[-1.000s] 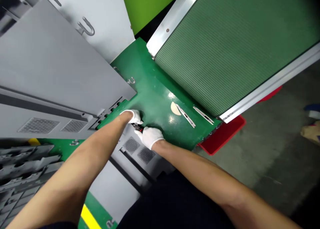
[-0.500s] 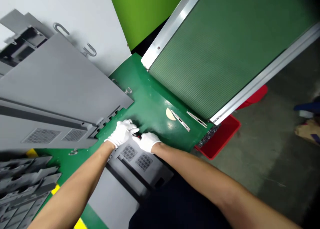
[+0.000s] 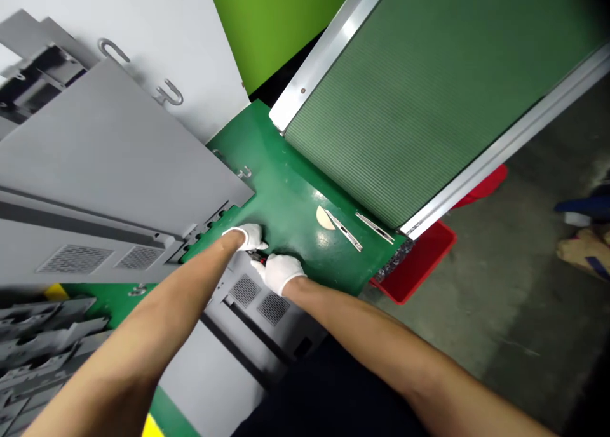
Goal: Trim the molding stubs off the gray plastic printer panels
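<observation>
A grey panel (image 3: 233, 335) with two perforated vent patches lies in front of me, its near end against my dark clothing. My white-gloved left hand (image 3: 250, 237) is at its far edge, fingers curled down over the rim and partly hidden. Just right of it, my gloved right hand (image 3: 281, 273) is closed around a small hand tool (image 3: 258, 257) with red and black on its handle. The tool's metal end points at the panel's far edge, between the hands. Its exact kind is too small to make out.
Larger grey panels (image 3: 119, 145) stand at left by a white board with metal hooks (image 3: 171, 93). Grey parts (image 3: 42, 342) are stacked lower left. On the green surface lie two slim metal strips (image 3: 345, 230) and a cream half-disc (image 3: 324, 218). A conveyor (image 3: 429, 107) and red bin (image 3: 424, 265) are right.
My left hand has moved slightly right and away from me, from the panel's top to its far edge. My right hand stays nearly in place, with more of the tool showing.
</observation>
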### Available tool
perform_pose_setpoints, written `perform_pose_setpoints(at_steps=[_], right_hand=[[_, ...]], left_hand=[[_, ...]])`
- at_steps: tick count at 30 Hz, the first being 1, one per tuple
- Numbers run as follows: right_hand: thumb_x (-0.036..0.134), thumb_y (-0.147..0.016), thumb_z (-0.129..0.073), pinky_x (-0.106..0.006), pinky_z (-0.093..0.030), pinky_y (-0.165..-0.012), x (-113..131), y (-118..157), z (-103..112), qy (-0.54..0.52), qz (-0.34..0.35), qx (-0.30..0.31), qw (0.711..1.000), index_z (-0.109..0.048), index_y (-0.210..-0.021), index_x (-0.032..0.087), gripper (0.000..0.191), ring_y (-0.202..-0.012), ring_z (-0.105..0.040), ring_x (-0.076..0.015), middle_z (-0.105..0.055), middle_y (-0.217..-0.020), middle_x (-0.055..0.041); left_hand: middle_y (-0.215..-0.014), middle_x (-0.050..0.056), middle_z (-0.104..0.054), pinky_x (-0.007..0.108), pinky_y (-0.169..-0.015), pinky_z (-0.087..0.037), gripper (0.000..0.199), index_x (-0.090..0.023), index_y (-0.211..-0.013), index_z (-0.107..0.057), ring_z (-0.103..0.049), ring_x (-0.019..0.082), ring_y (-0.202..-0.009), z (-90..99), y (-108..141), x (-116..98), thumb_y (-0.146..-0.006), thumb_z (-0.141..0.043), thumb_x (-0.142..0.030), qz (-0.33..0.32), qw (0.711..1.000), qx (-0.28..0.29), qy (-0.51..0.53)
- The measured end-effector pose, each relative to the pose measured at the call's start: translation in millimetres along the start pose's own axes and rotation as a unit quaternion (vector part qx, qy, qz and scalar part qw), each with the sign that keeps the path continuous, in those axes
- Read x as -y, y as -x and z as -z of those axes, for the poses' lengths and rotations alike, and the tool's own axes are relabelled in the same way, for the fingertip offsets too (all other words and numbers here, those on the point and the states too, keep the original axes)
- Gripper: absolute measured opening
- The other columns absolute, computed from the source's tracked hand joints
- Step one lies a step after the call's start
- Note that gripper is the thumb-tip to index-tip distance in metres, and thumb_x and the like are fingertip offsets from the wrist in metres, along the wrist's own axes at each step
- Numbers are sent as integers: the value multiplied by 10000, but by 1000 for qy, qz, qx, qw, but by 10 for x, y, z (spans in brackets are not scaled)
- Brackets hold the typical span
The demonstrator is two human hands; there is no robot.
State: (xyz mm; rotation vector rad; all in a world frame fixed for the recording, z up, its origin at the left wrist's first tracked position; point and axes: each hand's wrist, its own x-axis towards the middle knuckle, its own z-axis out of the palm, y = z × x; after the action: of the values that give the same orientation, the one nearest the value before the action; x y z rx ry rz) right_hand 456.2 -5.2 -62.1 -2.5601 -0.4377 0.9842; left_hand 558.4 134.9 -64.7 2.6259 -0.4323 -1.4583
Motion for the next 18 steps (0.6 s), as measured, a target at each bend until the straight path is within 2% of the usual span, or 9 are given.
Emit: perform_pose_setpoints(at_steps=[2,4,6,11,13,15,16,18], right_hand=[[675,-976,-187,-464,-566,-745,-20,-11,35,-22,-2,21,1000,-722,-957,91,793,-869,-733,-349,-741,-881,-225],[696,-962,-202,-473,-562,-775,-36,-29,69,-40,4,39,998,-729,-949,95,799,-903,-729,-359,-742,-895,-232],[729,-941,-230,-463,-559,-792,-54,-44,87,-51,9,50,997,-734,-952,107,801,-924,-726,-357,-745,-917,-231],[684,-971,-168,-430,-550,-824,-171,22,51,-61,-22,71,995,-744,-962,110,812,-958,-726,-335,-745,-939,-244],[693,-968,-187,-421,-540,-850,-208,86,25,-68,-22,70,995,-733,-1001,118,794,-980,-722,-324,-745,-980,-241],[732,-941,-254,-423,-530,-871,-207,139,11,-82,-23,61,994,-715,-1036,121,772,-993,-715,-324,-744,-1002,-233],[740,-935,-262,-427,-528,-871,-199,156,12,-94,-36,58,993,-709,-1040,116,774,-993,-714,-329,-743,-1000,-232],[721,-949,-219,-434,-527,-863,-204,181,33,-124,-90,57,987,-703,-1036,107,787,-995,-712,-340,-739,-1008,-235]], left_hand=[[-812,115,-705,325,-756,-431,478,-191,-787,-746,-606,212,-766,-60,219,18,-897,-506,-589,-33,998,-46,12],[-930,115,-688,335,-769,-410,491,-186,-847,-724,-599,210,-830,-143,437,18,-962,-412,-547,-68,988,-137,21],[-937,112,-654,357,-769,-380,495,-173,-833,-704,-582,214,-842,-233,608,-1,-991,-376,-508,-91,971,-221,21],[-869,86,-608,387,-774,-344,475,-174,-755,-654,-526,215,-817,-418,840,2,-1007,-384,-473,-92,955,-283,9],[-838,79,-591,382,-783,-363,448,-173,-740,-630,-516,214,-813,-434,895,66,-999,-417,-470,-66,942,-326,50],[-816,65,-582,359,-783,-393,425,-172,-714,-603,-520,197,-794,-374,933,144,-981,-462,-471,-2,910,-386,155],[-799,51,-575,341,-772,-406,417,-174,-706,-589,-517,181,-770,-313,948,176,-971,-483,-478,33,880,-417,224],[-739,18,-543,306,-723,-421,406,-179,-723,-573,-494,150,-705,-151,972,201,-959,-500,-501,72,799,-465,374]])
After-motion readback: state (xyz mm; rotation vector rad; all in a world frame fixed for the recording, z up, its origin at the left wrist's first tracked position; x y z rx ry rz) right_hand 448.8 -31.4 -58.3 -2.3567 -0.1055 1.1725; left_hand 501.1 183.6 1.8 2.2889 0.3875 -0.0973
